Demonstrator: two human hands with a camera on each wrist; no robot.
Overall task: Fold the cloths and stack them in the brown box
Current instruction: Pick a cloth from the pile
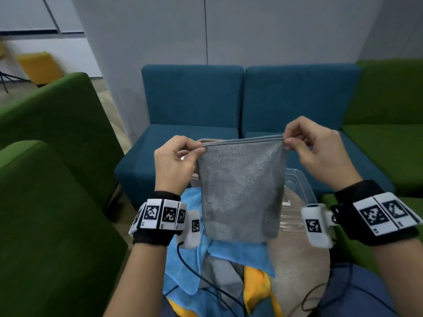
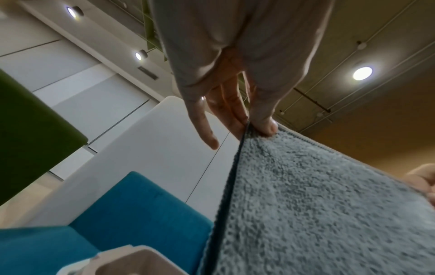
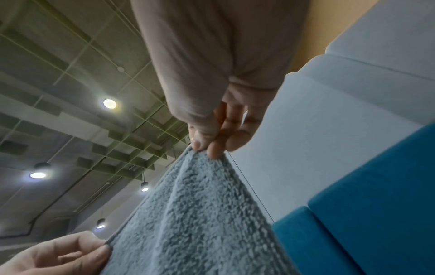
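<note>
left hand (image 1: 175, 162): thumb and forefinger pinch top-left corner of grey cloth (image 1: 240, 191)
right hand (image 1: 320, 149): pinches top-right corner, doubled edges together
cloth: hangs mid-air, apparently folded once, above cloth pile (image 1: 229, 268)
step: mid-fold
next: likely fold again, then find the box; no brown box identifiable

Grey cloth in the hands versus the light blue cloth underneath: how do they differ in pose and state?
The grey cloth hangs in the air, doubled, its top edges pinched by the left hand and right hand; the light blue cloth lies below, touched by neither hand. The grey cloth hangs flat and smooth; the light blue cloth is crumpled and unfolded. Both look like fuzzy towel fabric.
</note>
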